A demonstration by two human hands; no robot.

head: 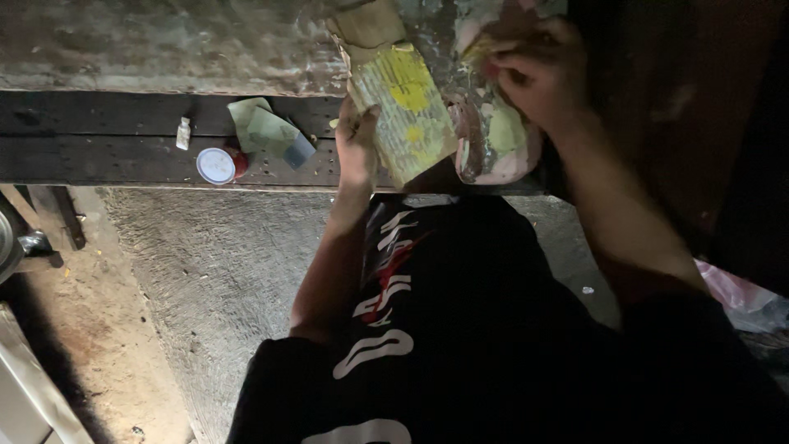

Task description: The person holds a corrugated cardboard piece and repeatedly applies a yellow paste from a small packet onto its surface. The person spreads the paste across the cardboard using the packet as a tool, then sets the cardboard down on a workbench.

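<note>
Head view, looking straight down over a black shirt with white and red lettering (394, 304). The left hand (357, 144) comes up with a bent elbow and grips the lower left edge of a flat, corrugated cardboard piece smeared with yellow paint (407, 111), thumb side pressed against it. The cardboard lies tilted on the weathered, paint-stained worktop (164, 41) and hangs a bit past its front edge. The right hand (534, 74) reaches further in, forearm stretched out, fingers curled and pinched around something small and yellowish; it's too blurry to tell what exactly. Right under it is a round pinkish bowl with greenish-yellow paste inside (497, 144), just beside the cardboard's right edge.

Lower down, a dark wooden plank (99, 140) runs along the front of the worktop. On it, left of the hands and well apart from them: a small jar with a white round lid (217, 165), folded pale green paper (267, 131) and a tiny white scrap (183, 133). The concrete floor (214, 271) lies below.
</note>
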